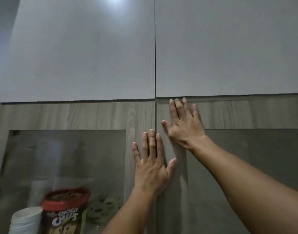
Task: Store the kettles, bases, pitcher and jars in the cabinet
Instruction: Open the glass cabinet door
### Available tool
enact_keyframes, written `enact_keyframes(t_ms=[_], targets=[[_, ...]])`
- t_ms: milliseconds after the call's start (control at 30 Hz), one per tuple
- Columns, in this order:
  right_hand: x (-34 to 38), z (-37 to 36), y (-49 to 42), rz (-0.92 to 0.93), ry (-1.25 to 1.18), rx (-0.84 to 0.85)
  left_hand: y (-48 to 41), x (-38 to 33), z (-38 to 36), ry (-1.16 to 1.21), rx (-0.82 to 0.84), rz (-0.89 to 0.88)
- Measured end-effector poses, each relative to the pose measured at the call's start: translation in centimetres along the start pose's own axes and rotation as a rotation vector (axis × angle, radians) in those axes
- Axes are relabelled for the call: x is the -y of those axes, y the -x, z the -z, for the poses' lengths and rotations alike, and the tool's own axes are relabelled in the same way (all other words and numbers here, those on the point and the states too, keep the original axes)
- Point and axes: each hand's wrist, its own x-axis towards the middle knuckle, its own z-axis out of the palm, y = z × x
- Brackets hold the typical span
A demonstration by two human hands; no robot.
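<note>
Two wood-grain cabinet doors with glass panes fill the lower view, both shut along the middle seam. My left hand [151, 164] lies flat with fingers spread on the inner stile of the left door [101, 115], fingertips reaching the seam. My right hand [183, 124] presses flat on the upper inner corner of the right door [246, 114], fingertips at its top edge. Neither hand holds anything. No kettle, base or pitcher shows. Behind the left glass stands a red-lidded jar of choco chips [65, 210].
Two pale grey upper cabinet doors [77, 53] are shut above. Behind the left glass a stack of white cups [25, 220] stands beside the jar, with a green-patterned packet [102, 208] behind. The right glass pane [263, 149] looks dark.
</note>
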Motion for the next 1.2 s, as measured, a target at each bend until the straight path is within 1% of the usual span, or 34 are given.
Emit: enact_keyframes(t_ms=[67, 133, 267, 333, 400, 467, 567, 667, 767, 833, 900, 967, 1067, 1200], targets=[[0.5, -0.1, -0.3, -0.003, 0.031, -0.061, 0.0, 0.1, -0.1, -0.023, -0.028, -0.013], [0.7, 0.7, -0.6, -0.005, 0.036, -0.096, 0.1, 0.2, 0.4, -0.038, -0.008, -0.030], [1.3, 4.2, -1.4, -0.019, 0.033, -0.082, 0.7, -1.0, 2.6, 0.058, 0.147, 0.041], [2.1, 6.2, -1.1, -0.076, -0.001, -0.047, 1.4, -2.0, 4.5, 0.177, 0.244, 0.094], [2.7, 8.1, -0.1, -0.089, -0.006, -0.042, 2.2, -3.3, 7.3, 0.373, 0.278, 0.172], [3.2, 10.6, 1.5, -0.094, -0.042, -0.065, 3.6, -4.7, 10.7, 0.536, 0.277, 0.263], [3.9, 15.3, 4.7, -0.138, -0.130, -0.114, 5.9, -6.4, 15.5, 0.635, 0.191, 0.357], [4.6, 20.6, 8.4, -0.199, -0.196, -0.165, 7.9, -8.6, 21.3, 0.751, 0.162, 0.275], [4.2, 26.9, 12.4, -0.260, -0.242, -0.213, 10.3, -12.5, 27.4, 0.806, 0.133, 0.169], [3.6, 31.2, 15.4, -0.294, -0.263, -0.214, 11.9, -15.8, 31.1, 0.844, 0.108, 0.111], [2.9, 35.6, 18.3, -0.337, -0.265, -0.186, 12.9, -19.1, 34.6, 0.899, 0.123, 0.083], [1.7, 39.9, 21.1, -0.393, -0.252, -0.171, 13.4, -22.4, 37.4, 0.960, 0.170, 0.011], [-0.9, 44.9, 24.6, -0.527, -0.255, -0.169, 14.3, -27.2, 40.5, 1.061, 0.256, -0.097], [-5.8, 49.3, 30.1, -0.694, -0.201, -0.164, 17.1, -34.8, 41.8, 1.150, 0.523, -0.162]])
